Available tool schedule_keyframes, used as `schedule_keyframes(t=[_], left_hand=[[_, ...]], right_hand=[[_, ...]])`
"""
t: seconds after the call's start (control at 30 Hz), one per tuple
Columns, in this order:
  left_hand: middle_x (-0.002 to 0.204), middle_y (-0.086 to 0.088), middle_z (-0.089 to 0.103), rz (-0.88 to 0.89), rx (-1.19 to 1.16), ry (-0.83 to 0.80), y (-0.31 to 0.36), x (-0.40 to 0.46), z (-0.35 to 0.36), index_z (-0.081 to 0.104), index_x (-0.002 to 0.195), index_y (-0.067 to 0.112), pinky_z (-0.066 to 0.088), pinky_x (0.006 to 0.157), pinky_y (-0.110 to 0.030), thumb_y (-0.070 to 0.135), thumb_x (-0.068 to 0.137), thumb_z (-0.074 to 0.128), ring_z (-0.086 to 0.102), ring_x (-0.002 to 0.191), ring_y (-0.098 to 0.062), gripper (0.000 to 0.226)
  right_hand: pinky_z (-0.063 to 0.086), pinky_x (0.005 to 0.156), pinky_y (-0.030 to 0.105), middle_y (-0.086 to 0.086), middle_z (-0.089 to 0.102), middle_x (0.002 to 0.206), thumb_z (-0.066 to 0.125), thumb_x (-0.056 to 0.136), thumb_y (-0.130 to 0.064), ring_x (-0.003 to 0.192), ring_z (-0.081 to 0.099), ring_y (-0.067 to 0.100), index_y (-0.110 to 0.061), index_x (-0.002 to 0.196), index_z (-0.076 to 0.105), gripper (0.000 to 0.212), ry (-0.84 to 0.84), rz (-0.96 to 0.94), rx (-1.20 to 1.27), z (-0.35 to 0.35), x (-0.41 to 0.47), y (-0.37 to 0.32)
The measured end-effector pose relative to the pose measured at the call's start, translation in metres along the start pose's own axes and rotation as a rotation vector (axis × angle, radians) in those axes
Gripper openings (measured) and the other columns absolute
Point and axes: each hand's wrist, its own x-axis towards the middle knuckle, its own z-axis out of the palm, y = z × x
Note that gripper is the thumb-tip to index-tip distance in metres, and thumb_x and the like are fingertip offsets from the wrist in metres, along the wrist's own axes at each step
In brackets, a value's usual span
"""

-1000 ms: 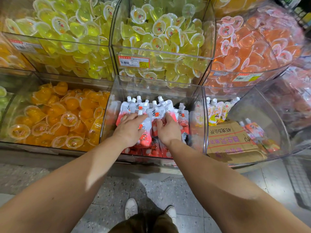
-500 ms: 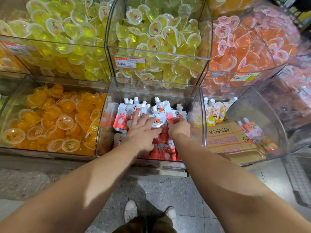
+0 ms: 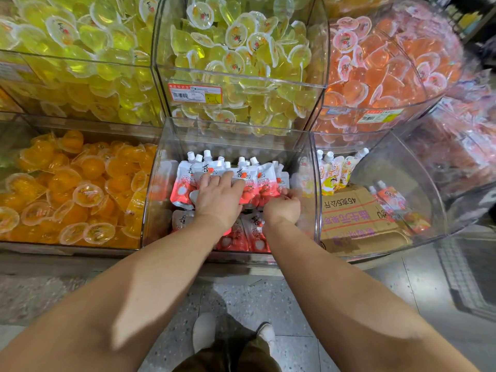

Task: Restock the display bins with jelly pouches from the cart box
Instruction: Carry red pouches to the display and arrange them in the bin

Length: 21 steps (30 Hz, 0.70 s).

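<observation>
Centrally, the red-and-white jelly pouches (image 3: 264,181) are seen packed into the middle clear bin (image 3: 312,183) of the lower row, their white spouts pointing toward the back wall, with a further layer lying flat nearer the front. The left hand (image 3: 218,201) is laid palm-down on the standing pouches, its fingers spread and pressed against their faces. The right hand (image 3: 283,208) is held just beside it, toward the right of the same bin, with its fingers curled inward over the pouches; whether a pouch is actually pinched there cannot be told. Both bare forearms are extended into the bin from the bottom of the view.

To the right, a second clear bin (image 3: 418,167) is seen holding a flattened cardboard sheet (image 3: 357,216) with printed characters, a few yellow pouches (image 3: 331,173) standing at its back left, and some orange pouches (image 3: 394,202) lying toward its right. To the left, orange jelly cups (image 3: 67,189) fill the neighbouring bin. Above, the upper row is filled with yellow-green jelly cups (image 3: 241,47) in two bins and peach-coloured jelly cups (image 3: 381,55) in a rounded bin at right. A red-edged price label (image 3: 195,93) is fixed to the front of the middle upper bin. Below, a speckled floor (image 3: 268,296) and two light shoes (image 3: 204,331) are visible.
</observation>
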Motion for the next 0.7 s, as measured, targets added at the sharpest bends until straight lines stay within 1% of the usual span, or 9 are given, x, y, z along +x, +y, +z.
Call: schedule_keyframes(t=[0.07, 0.13, 0.17, 0.27, 0.33, 0.47, 0.57, 0.63, 0.7], left_hand=[[0.129, -0.008, 0.052, -0.020, -0.019, 0.036, 0.001, 0.002, 0.003, 0.058, 0.120, 0.021, 0.019, 0.108, -0.045, 0.017, 0.081, 0.063, 0.054, 0.110, -0.032, 0.040], [0.120, -0.006, 0.055, -0.032, -0.020, 0.055, 0.003, 0.002, 0.008, 0.059, 0.118, 0.022, 0.018, 0.110, -0.045, 0.009, 0.081, 0.057, 0.053, 0.108, -0.031, 0.039], [0.118, -0.006, 0.055, -0.034, -0.021, 0.061, 0.003, 0.001, 0.009, 0.059, 0.118, 0.022, 0.017, 0.112, -0.045, 0.008, 0.081, 0.054, 0.052, 0.108, -0.030, 0.039], [0.118, -0.004, 0.055, -0.031, -0.010, 0.044, 0.001, 0.001, 0.010, 0.057, 0.120, 0.024, 0.011, 0.116, -0.047, 0.015, 0.085, 0.056, 0.049, 0.113, -0.029, 0.037], [0.121, -0.003, 0.055, -0.008, -0.007, 0.014, -0.002, 0.001, 0.008, 0.055, 0.127, 0.027, 0.005, 0.117, -0.048, 0.026, 0.085, 0.060, 0.047, 0.118, -0.028, 0.042], [0.134, -0.002, 0.046, 0.040, -0.080, -0.032, -0.013, -0.006, 0.001, 0.047, 0.137, 0.030, -0.004, 0.118, -0.045, 0.042, 0.080, 0.067, 0.033, 0.132, -0.027, 0.062], [0.145, -0.004, 0.038, -0.036, -0.204, 0.055, -0.028, -0.017, -0.007, 0.045, 0.140, 0.028, 0.006, 0.119, -0.041, 0.047, 0.075, 0.072, 0.025, 0.139, -0.027, 0.073], [0.148, -0.003, 0.034, -0.149, -0.290, 0.085, -0.043, -0.027, -0.014, 0.042, 0.142, 0.027, 0.014, 0.116, -0.038, 0.047, 0.075, 0.073, 0.023, 0.140, -0.025, 0.077], [0.147, -0.002, 0.035, -0.248, -0.335, 0.077, -0.056, -0.035, -0.021, 0.042, 0.141, 0.024, 0.020, 0.113, -0.035, 0.045, 0.077, 0.073, 0.026, 0.137, -0.025, 0.074]], right_hand=[[0.051, 0.077, 0.033, 0.012, 0.056, 0.116, 0.049, 0.090, 0.000, 0.092, 0.057, 0.026, -0.013, 0.125, 0.049, 0.037, 0.022, -0.001, -0.051, 0.003, -0.002, 0.004], [0.051, 0.089, 0.041, 0.014, 0.051, 0.123, 0.046, 0.088, -0.002, 0.102, 0.058, 0.033, -0.016, 0.121, 0.052, 0.036, 0.075, -0.078, -0.293, 0.005, -0.007, 0.008], [0.048, 0.093, 0.041, 0.013, 0.049, 0.123, 0.043, 0.087, -0.001, 0.105, 0.056, 0.034, -0.018, 0.118, 0.055, 0.037, 0.084, -0.164, -0.449, 0.005, -0.010, 0.008], [0.036, 0.103, 0.036, 0.007, 0.042, 0.138, 0.047, 0.083, -0.001, 0.126, 0.042, 0.029, -0.022, 0.128, 0.057, 0.050, -0.063, -0.474, -0.887, -0.002, -0.012, 0.009], [0.031, 0.110, 0.037, 0.005, 0.028, 0.153, 0.050, 0.084, -0.002, 0.138, 0.031, 0.027, -0.020, 0.140, 0.046, 0.059, -0.204, -0.467, -1.045, -0.005, -0.007, 0.010], [0.026, 0.115, 0.035, 0.008, 0.015, 0.159, 0.051, 0.088, -0.006, 0.143, 0.026, 0.029, -0.016, 0.147, 0.036, 0.062, -0.353, -0.387, -1.147, -0.010, 0.004, 0.007], [0.031, 0.112, 0.033, 0.006, 0.021, 0.158, 0.048, 0.087, -0.005, 0.141, 0.031, 0.028, -0.018, 0.144, 0.041, 0.058, -0.407, -0.356, -1.121, -0.012, 0.011, 0.002], [0.038, 0.108, 0.034, 0.008, 0.035, 0.150, 0.045, 0.083, -0.002, 0.134, 0.039, 0.029, -0.016, 0.138, 0.049, 0.057, -0.330, -0.380, -1.035, -0.014, 0.011, 0.000], [0.042, 0.098, 0.034, 0.010, 0.050, 0.135, 0.046, 0.083, -0.003, 0.122, 0.049, 0.030, -0.016, 0.130, 0.056, 0.050, -0.163, -0.505, -0.955, -0.015, 0.002, 0.000]])
